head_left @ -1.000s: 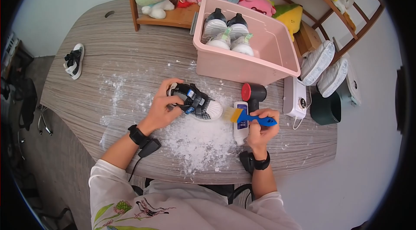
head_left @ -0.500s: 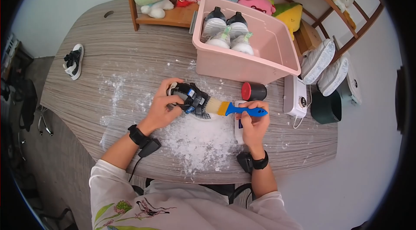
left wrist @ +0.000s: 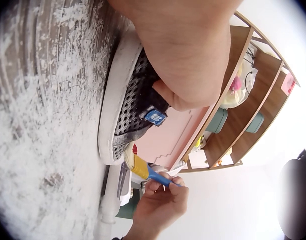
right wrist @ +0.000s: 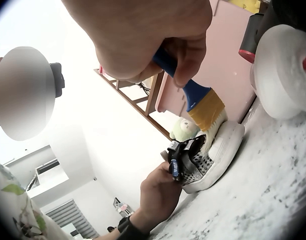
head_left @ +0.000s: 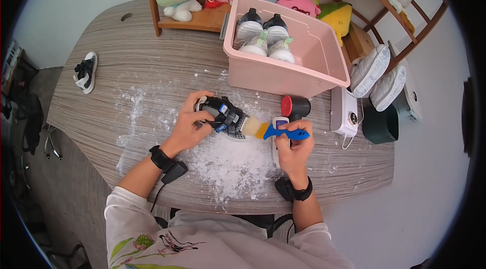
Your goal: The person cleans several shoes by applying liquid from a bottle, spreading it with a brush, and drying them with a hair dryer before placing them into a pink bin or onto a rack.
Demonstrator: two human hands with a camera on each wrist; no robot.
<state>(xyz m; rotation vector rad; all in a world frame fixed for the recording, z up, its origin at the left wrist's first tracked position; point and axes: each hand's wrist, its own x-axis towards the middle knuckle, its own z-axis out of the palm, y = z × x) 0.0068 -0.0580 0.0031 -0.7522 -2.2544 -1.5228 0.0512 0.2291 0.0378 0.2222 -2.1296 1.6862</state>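
A black mesh sneaker (head_left: pixel 230 121) with a white sole and blue-tagged straps sits on the powdered tabletop. My left hand (head_left: pixel 190 126) grips it at the heel end, thumb over the opening. In my right hand (head_left: pixel 294 150) is a paintbrush (head_left: pixel 278 132) with a blue handle and yellow band, pinched by the handle. Its pale bristles (right wrist: pixel 216 131) press against the shoe's toe, bending over the white cap in the right wrist view. White powder (head_left: pixel 230 167) lies thick below and around the shoe. A white bottle (head_left: pixel 276 153) lies partly hidden behind the right hand.
A pink bin (head_left: pixel 283 74) holding several shoes stands behind the work. Right of the bottle is a black hair dryer (head_left: pixel 296 108) with a red end. A white device (head_left: pixel 344 114) carries a pair of pale shoes (head_left: pixel 371 71). Another black sneaker (head_left: pixel 86 72) lies far left.
My right hand has moved left, bringing the brush from beside the toe onto it. Between the last two frames the brush shifts only slightly. The left hand keeps its grip on the sneaker.
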